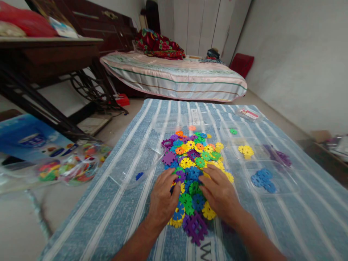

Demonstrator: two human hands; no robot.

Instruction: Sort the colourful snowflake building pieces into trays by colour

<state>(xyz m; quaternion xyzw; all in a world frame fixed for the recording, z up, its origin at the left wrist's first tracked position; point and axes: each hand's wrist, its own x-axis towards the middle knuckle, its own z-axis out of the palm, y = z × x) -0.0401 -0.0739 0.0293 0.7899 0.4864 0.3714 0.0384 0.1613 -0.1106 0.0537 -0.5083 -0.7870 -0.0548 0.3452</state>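
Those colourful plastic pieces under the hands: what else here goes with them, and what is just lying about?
In use:
left hand and right hand on the pile of pieces
clear trays with blue pieces and yellow pieces
striped cloth

Lying about:
bed
sewing table
bag of pieces

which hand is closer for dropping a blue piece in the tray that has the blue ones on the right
Right. The right hand rests on the pile's right edge, on the same side as the tray of blue pieces. The left hand would have to cross over.
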